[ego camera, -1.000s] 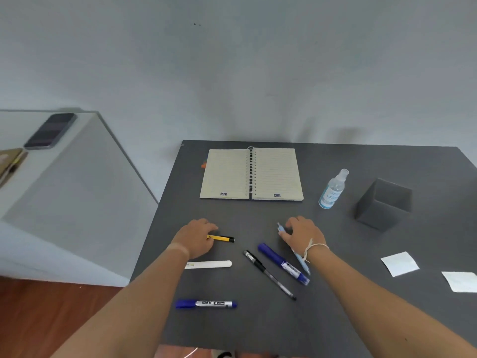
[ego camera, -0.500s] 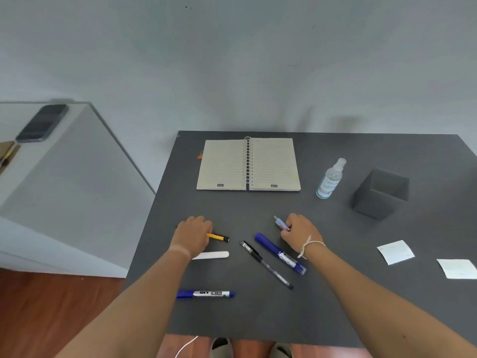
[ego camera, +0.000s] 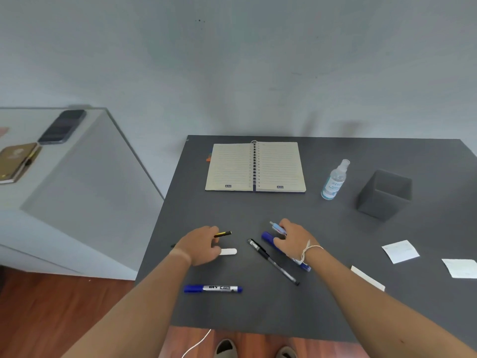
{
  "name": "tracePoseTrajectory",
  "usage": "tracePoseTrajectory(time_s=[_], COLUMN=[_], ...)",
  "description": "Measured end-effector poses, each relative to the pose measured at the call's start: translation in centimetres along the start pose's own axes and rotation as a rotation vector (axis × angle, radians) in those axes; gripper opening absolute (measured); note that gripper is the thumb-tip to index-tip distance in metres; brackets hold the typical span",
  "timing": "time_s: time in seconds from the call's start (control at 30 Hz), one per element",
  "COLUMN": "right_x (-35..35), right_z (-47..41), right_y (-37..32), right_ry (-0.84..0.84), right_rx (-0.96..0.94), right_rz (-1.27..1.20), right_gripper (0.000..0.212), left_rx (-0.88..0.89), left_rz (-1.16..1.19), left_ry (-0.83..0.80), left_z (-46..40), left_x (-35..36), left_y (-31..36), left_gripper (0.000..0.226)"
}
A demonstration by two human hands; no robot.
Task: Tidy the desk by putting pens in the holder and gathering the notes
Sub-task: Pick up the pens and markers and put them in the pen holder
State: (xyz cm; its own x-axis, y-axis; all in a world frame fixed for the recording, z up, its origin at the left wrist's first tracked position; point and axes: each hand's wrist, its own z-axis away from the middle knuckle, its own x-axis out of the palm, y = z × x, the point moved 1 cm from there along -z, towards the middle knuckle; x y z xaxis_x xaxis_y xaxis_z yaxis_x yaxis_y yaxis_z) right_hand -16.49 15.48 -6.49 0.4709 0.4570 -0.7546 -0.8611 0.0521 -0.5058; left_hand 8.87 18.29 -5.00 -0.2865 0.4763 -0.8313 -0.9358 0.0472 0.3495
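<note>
Left hand curled on the yellow pen; right hand closed round the light-blue pen. Both pens sit low over the surface, mid-front. Judgement: lift each clear before carrying to the holder, far right, and drop tip-down. The spray bottle stands beside that route. Black pen and blue marker remain loose; notes lie right.

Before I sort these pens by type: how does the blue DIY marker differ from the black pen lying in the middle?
The blue DIY marker is thick, with a white labelled barrel and blue ends; the black pen is slim, with a clear lower barrel. The marker lies crosswise near the desk's front edge; the pen lies diagonally between the hands. Both rest flat on the desk, untouched.
</note>
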Motion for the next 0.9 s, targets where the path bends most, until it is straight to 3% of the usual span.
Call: tracePoseTrajectory(time_s=[0.1,0.3,0.4,0.63,0.9], right_x=[0.6,1.1,0.9,-2.1,-8.1], right_z=[0.2,0.5,0.5,0.4,1.4], right_y=[0.0,-0.2,-0.2,-0.5,-1.1], right_ry=[0.01,-0.018,-0.009,0.128,0.421], right_rx=[0.001,-0.002,0.035,0.146,0.251], right_rz=[0.006,0.052,0.027,-0.161,-0.516], right_gripper=[0.02,0.017,0.026,0.031,0.03], left_rx=[0.007,0.016,0.015,-0.03,0.095], left_rz=[-0.049,-0.106,-0.094,0.1,0.291], left_ry=[-0.054,-0.005,0.012,0.076,0.121], left_z=[0.3,0.0,-0.3,-2.1,-6.1], left_x=[0.8,1.6,1.1,-1.5,-6.3], left_y=[-0.2,-0.3,0.0,0.8,5.6], left_gripper=[0.011,0.005,0.012,0.013,0.016])
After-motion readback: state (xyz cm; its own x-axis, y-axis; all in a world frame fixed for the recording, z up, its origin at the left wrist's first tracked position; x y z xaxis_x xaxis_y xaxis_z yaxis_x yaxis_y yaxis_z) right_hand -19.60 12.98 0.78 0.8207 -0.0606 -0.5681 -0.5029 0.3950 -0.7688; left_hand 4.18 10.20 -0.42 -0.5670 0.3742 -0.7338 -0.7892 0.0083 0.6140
